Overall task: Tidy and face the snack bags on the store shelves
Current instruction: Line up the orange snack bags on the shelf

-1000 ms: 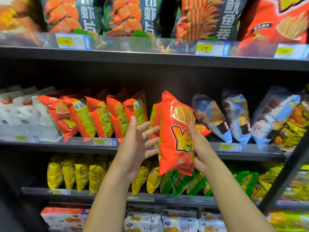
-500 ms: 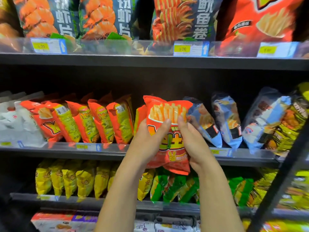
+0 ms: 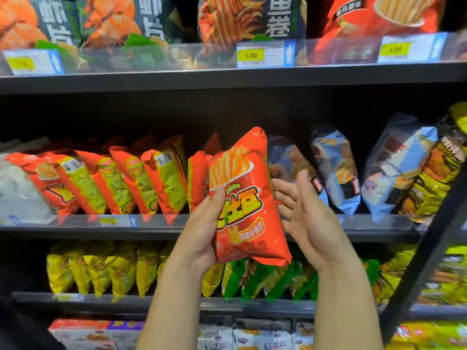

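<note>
Your left hand [image 3: 202, 238] grips the orange fries bag [image 3: 250, 205] from its left side. The thumb is pressed on the printed front and the fingers are wrapped behind. The bag is held upright, tipped slightly to the right, in front of the middle shelf [image 3: 63, 229] and off its surface, with the front facing you. Your right hand [image 3: 308, 218] is spread, fingers straight and apart, just beside the bag's right edge. The fingertips may be brushing the edge, but the view doesn't settle it.

Behind and left of the held bag, a row of matching orange bags [image 3: 131, 180] leans leftward on the middle shelf, mostly showing their yellow backs. To the right on the same shelf stand blue bags [image 3: 336, 173], also tilted. On the shelf below, yellow bags [image 3: 101, 269] sit to the left and green bags [image 3: 265, 279] lie just under the held bag. Above, the top shelf [image 3: 227, 79] carries large dark and red bags behind a price tag [image 3: 265, 54] reading 5.00.
</note>
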`<state>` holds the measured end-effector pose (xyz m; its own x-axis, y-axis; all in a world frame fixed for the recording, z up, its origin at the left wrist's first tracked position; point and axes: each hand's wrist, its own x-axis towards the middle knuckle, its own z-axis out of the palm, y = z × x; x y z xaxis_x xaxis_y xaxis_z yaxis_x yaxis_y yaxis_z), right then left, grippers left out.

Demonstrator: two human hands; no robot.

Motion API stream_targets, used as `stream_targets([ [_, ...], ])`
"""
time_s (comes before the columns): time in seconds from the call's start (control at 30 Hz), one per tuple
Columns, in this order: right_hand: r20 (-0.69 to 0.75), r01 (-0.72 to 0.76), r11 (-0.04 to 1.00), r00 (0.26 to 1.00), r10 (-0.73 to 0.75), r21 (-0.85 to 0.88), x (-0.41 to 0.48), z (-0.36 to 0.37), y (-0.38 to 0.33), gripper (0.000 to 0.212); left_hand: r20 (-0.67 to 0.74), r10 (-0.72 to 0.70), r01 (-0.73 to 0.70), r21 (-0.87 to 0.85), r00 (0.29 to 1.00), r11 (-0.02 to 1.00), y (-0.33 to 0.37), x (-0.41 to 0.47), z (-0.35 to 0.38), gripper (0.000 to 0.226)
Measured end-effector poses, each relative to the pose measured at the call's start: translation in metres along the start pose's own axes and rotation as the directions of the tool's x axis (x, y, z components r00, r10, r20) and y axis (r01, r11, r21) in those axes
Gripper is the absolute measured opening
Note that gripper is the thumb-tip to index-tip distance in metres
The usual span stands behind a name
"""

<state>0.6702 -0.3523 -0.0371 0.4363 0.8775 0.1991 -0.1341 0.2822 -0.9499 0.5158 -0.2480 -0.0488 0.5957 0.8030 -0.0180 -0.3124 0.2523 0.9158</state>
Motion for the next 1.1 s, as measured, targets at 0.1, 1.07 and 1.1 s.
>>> stream_targets([
  [0.1,0.075,0.056,0.995,0.996,-0.049,-0.087,0.000,0.003,0.003,0.051,0.024,0.163,-0.164,0.172,0.986,0.971,-0.001,0.001,0.003,0.060],
  [1.07,0.069,-0.054,0.999,0.996,0.054,-0.004,0.005,-0.003,0.001,0.052,0.184,0.173,-0.217,0.252,0.968,0.943,0.024,0.001,-0.008,0.081],
  [1.1,0.067,-0.111,0.994,0.992,0.109,0.025,0.003,0.001,0.000,0.044,0.144,0.127,-0.155,0.209,0.981,0.965,0.024,0.000,-0.005,0.069],
])
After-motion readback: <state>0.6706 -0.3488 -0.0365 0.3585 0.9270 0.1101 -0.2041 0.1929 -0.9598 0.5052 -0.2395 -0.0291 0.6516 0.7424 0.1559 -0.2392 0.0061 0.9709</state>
